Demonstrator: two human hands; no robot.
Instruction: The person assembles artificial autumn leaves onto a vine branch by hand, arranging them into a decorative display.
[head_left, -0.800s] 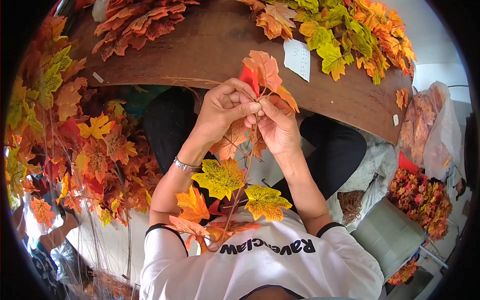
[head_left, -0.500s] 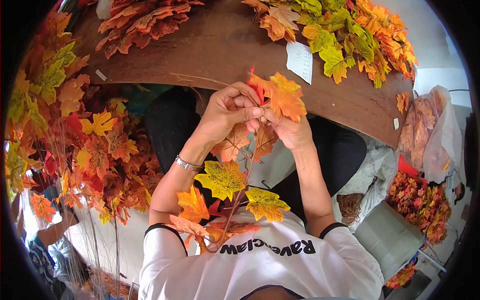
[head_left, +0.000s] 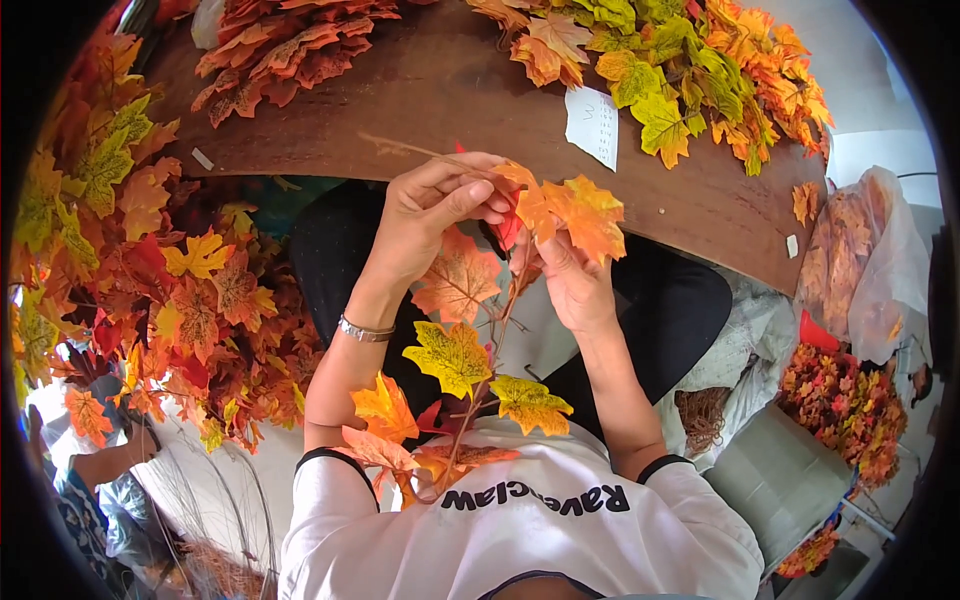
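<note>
An artificial maple branch (head_left: pixel 468 410) rises from my lap, its thin brown stem set with yellow, orange and rust leaves. My left hand (head_left: pixel 435 210) is closed at its upper end, thumb bent over the fingers, with a thin brown stem running across it and a red leaf (head_left: pixel 508 228) at its fingertips. To its right, my right hand (head_left: pixel 578 285) pinches the branch below an orange-yellow leaf (head_left: pixel 580 212). That leaf and the fingers hide the exact gripping point. A larger rust-orange leaf (head_left: pixel 458 280) hangs below my left hand.
The brown table (head_left: pixel 440 95) curves in front of me, holding piles of orange leaves (head_left: pixel 290 55) and green-yellow leaves (head_left: pixel 665 75), plus a paper slip (head_left: pixel 592 125). Dense leaf branches (head_left: pixel 200 300) crowd my left. A grey stool (head_left: pixel 780 480) and a plastic bag (head_left: pixel 885 265) stand right. Another person's arm (head_left: pixel 115 460) shows lower left.
My hands have drawn slightly apart: the left has moved a little left, the right lower. The orange leaf between them has tipped right, and the brown stem across my left hand shows more.
</note>
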